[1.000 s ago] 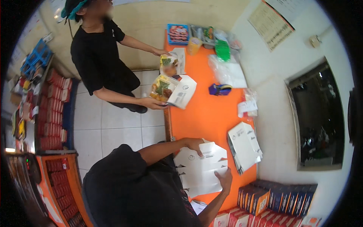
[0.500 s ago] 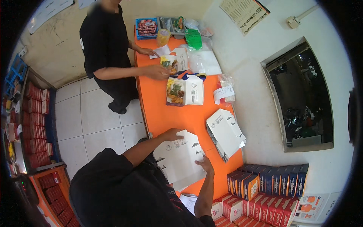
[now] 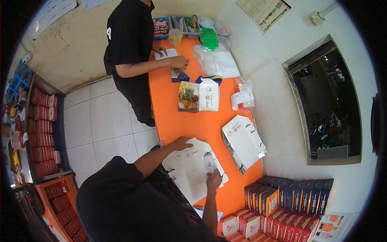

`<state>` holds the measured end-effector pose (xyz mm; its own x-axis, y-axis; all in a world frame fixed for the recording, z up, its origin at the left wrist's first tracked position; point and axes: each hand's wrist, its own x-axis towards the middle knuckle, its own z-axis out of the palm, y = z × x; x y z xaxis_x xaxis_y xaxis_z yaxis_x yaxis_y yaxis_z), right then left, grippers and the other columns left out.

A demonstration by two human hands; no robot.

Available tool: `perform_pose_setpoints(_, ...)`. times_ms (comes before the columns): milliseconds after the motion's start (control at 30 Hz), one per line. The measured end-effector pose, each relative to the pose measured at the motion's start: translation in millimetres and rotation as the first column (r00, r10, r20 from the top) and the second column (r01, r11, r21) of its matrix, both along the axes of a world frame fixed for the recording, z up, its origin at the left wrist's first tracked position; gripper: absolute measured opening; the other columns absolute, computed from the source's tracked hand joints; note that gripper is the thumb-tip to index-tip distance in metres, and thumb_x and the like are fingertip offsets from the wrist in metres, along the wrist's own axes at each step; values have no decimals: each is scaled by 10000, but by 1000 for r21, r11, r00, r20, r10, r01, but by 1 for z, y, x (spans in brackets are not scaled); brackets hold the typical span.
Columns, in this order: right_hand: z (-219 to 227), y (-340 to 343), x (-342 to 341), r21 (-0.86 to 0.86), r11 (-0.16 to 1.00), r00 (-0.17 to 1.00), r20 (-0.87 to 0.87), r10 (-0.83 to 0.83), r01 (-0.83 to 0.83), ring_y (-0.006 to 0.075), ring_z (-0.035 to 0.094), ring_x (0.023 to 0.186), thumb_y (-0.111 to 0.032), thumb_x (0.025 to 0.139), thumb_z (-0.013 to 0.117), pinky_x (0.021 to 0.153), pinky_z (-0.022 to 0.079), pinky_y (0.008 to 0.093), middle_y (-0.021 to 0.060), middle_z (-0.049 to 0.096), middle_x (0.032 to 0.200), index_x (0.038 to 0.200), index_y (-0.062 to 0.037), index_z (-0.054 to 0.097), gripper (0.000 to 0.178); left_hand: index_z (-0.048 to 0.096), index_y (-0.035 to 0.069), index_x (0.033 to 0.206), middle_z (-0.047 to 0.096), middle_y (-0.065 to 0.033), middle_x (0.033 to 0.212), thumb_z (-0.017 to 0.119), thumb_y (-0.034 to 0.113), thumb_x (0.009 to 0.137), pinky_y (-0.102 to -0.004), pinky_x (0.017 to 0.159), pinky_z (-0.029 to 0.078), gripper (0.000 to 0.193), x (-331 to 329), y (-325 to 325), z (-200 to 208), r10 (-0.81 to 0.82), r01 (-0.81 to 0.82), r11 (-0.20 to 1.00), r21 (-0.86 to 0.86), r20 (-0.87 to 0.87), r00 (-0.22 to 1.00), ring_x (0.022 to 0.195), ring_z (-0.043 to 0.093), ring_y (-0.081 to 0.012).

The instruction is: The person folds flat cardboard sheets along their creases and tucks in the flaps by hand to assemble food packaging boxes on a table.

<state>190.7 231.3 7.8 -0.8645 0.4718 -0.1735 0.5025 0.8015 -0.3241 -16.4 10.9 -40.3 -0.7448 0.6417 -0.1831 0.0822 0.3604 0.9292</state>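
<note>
In front of me lies a small stack of flat white box blanks (image 3: pixel 186 173), printed and with cut slots, jutting over the near edge of the orange table. My left hand (image 3: pixel 182 143) grips the stack's far left edge, thumb on top. At its right side, my right hand (image 3: pixel 214 180) is closed on a flap of the top blank, which looks bent upward. More flat white box blanks (image 3: pixel 243 140) lie in a pile on the right, by the wall. Beyond my hands stands an open meal box (image 3: pixel 188 97) with rice and fried pieces inside, its lid laid back.
A co-worker (image 3: pixel 133 60) in black stands at the far left, hands over a paper and a closed box (image 3: pixel 179 76). Boxes in dark blue (image 3: pixel 300 195) and red (image 3: pixel 278 222) fill the near right corner. A tape dispenser (image 3: pixel 213 79) and plastic bags (image 3: pixel 213 60) lie farther back.
My right hand has moved inward and down over the top blank, lifting its flap. The sheets under it have fanned out to the right. The co-worker's box has been closed.
</note>
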Motion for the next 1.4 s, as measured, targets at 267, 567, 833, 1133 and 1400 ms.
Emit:
perform_pose_setpoints(267,1,-87,24,242,969,976,-219,15,40,406,509,1014,-284,835,615,832,439,502,225,525,1125,990,9,557,337,455,59,1331,502,-192,1307,642,316,839,-392,1014,360,585,1,-1,-4,-15,13,997,-78,-19,1000,1201,477,-328)
perform_pose_setpoints(567,29,-75,2,27,988,988,-31,-153,154,438,487,1039,-336,790,674,897,436,489,262,496,1145,1226,-5,498,575,474,29,1299,532,-194,1271,637,312,844,-390,1007,369,560,2,-1,0,-17,16,996,-92,-17,1000,1188,494,-325)
perform_pose_setpoints(833,-7,-103,17,291,953,992,-110,-56,86,436,430,1098,-387,816,628,933,409,481,262,461,1173,1323,10,424,674,454,15,1308,498,-203,1301,636,300,847,-381,1016,352,572,0,-4,2,-70,60,993,-97,-93,993,1222,460,-314)
perform_pose_setpoints(1133,22,-84,10,122,984,992,-1,-127,126,391,470,1096,-473,790,639,952,405,439,234,488,1147,1305,13,446,733,440,1,1320,510,-215,1292,626,296,859,-380,1020,346,578,-6,-4,6,-124,118,988,-101,-56,991,1216,466,-339)
perform_pose_setpoints(1400,99,-13,27,17,988,977,150,-153,152,351,312,1323,-476,645,775,1066,251,542,121,453,1361,1366,-90,418,892,385,11,1371,578,-129,1180,603,294,899,-316,884,455,592,-10,-12,11,-117,101,977,186,79,990,1026,570,-191)
